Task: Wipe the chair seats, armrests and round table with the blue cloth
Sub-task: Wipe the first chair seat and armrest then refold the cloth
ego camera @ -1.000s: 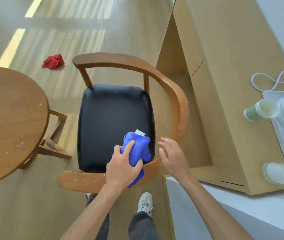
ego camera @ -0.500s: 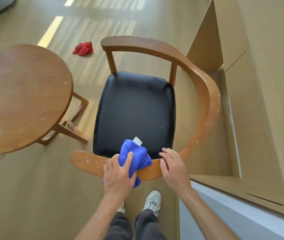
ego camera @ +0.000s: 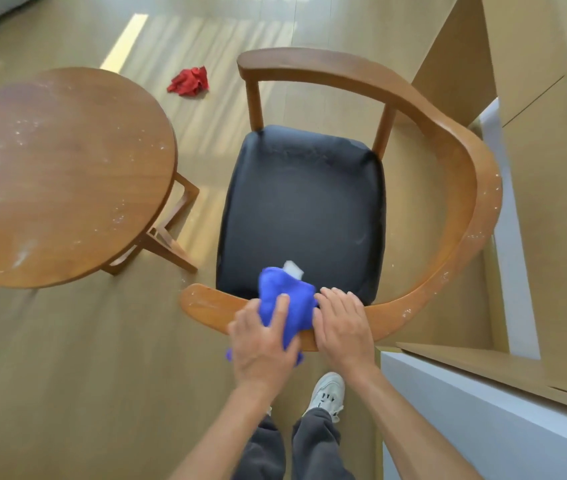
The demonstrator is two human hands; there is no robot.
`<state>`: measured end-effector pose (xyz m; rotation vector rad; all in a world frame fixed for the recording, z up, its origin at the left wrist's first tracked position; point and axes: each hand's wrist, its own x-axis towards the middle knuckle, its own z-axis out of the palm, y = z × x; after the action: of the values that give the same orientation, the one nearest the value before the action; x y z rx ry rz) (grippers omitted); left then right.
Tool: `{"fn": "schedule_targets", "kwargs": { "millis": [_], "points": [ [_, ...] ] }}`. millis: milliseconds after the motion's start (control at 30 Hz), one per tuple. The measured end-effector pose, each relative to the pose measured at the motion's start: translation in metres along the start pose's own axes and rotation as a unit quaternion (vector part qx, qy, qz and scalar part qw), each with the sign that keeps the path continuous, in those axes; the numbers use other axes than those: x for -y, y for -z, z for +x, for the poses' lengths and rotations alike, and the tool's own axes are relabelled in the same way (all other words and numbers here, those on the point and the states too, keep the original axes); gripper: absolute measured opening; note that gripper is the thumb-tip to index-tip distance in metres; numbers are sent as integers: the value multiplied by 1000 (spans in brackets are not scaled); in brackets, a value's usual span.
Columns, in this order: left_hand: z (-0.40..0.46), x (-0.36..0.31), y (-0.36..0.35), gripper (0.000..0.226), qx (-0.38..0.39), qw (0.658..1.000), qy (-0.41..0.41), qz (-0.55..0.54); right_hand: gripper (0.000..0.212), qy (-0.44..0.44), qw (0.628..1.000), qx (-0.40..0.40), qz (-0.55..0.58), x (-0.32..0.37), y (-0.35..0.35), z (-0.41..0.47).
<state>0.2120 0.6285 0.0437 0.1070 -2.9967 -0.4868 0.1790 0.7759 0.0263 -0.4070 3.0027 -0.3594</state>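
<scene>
1. The left hand point(ego camera: 264, 344) is gripping the blue cloth point(ego camera: 285, 306), fingers and thumb curling round the bunched fabric and pressing it onto the curved wooden armrest point(ego camera: 455, 271) at the near edge of the chair.
2. The blue cloth is lying on the near stretch of the armrest, bulging forward over the near edge of the black seat point(ego camera: 304, 209); a small white tag point(ego camera: 293, 268) is sticking out of its far side, and a fold is hanging below the rail under the left hand.
3. The right hand point(ego camera: 342, 322) is resting palm-down on the same rail, touching the right side of the cloth, with its fingers lying nearly straight and holding nothing.
4. White specks are showing along the right curve of the armrest and on its near left end.
5. The round table point(ego camera: 57, 178) is standing left of the chair, apart from it, with white dust and smears showing across its top, thickest toward its left edge.
6. A crumpled red cloth point(ego camera: 188, 81) is lying on the wooden floor point(ego camera: 67, 375) beyond the table and the chair, well apart from both hands.
7. A white shoe point(ego camera: 327, 391) and dark trouser legs point(ego camera: 313, 445) are showing below the near rail.
8. Light wood cabinets point(ego camera: 534, 64) are standing right of the chair, with a white surface point(ego camera: 482, 403) at the near right.
</scene>
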Motion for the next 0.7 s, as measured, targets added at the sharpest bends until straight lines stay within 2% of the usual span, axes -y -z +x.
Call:
{"fn": "schedule_targets", "kwargs": {
  "millis": [67,167,300,367,433,567,633,700],
  "points": [
    [0,-9,-3,65,18,1000,-21,-11,42,6,1000,3,-19,-1,-5,0],
    [12,39,15,66,33,998,-58,-18,41,-12,999,-39,-6,2,-7,-1],
    [42,141,45,54,0,996,72,-47,42,-25,998,-56,3,9,-8,0],
    [51,161,46,51,4,987,141,-82,41,-29,997,-66,0,9,-10,2],
    [47,144,38,51,1,989,130,-71,41,-27,997,-74,-4,10,-12,2],
    [3,55,10,60,13,999,12,-44,39,-24,995,-90,-17,8,-14,2],
    [-9,21,6,71,22,999,-14,-46,36,-14,995,-95,-18,7,-14,1],
    [-6,18,6,83,34,997,-38,-51,35,-6,996,-89,-15,6,-14,2]
  ]
}}
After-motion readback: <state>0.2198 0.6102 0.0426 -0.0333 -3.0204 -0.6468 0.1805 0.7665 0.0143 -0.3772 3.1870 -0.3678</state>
